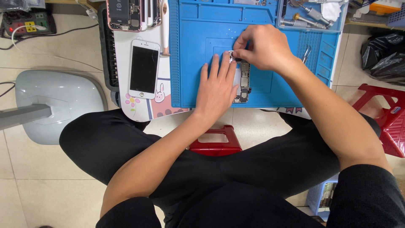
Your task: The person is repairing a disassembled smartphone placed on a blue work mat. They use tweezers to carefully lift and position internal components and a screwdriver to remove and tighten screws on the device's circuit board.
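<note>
- Left hand lies flat, fingers spread, pressing down on the opened phone body; not gripping it.
- Right hand pinches a small part at the phone body's top end, fingertips closed on it; the part is too small to identify.
- Phone body lies lengthwise near the middle of the blue work mat.
- White phone screen lies face up, just left of the mat.
- Opened phones sit past the mat's upper left corner.
- Tweezers rest on the mat's right side.
- Red stool below the mat's near edge.
</note>
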